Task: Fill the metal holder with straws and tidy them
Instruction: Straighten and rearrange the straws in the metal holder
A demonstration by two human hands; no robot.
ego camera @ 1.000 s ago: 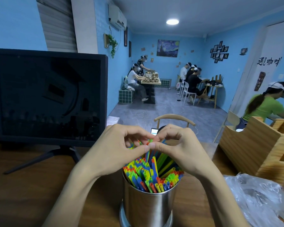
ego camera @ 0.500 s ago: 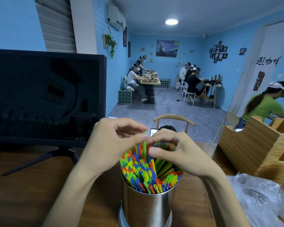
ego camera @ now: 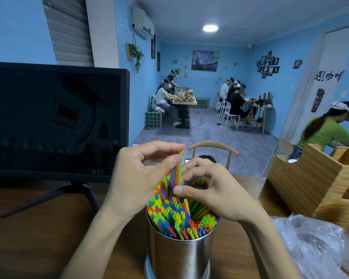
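Note:
A shiny metal holder [ego camera: 180,256] stands on the wooden table near the bottom middle, packed with several coloured straws [ego camera: 177,216] in red, blue, yellow and green. My left hand [ego camera: 141,178] pinches a green straw [ego camera: 180,168] between thumb and fingers, and the straw stands higher than the others, beside a red and a blue one. My right hand [ego camera: 208,190] curls over the bundle from the right, its thumb pressing the raised straws lower down. The far side of the bundle is hidden behind both hands.
A dark monitor [ego camera: 54,119] on a stand fills the left. A wooden organiser [ego camera: 314,178] sits at the right, with a crumpled clear plastic bag [ego camera: 314,244] in front of it. A chair back [ego camera: 214,147] shows beyond the table. People sit at tables further off.
My left hand has risen, drawing the green straw up above the bundle. My right hand stays curled over the straws, its thumb now lower on the raised ones.

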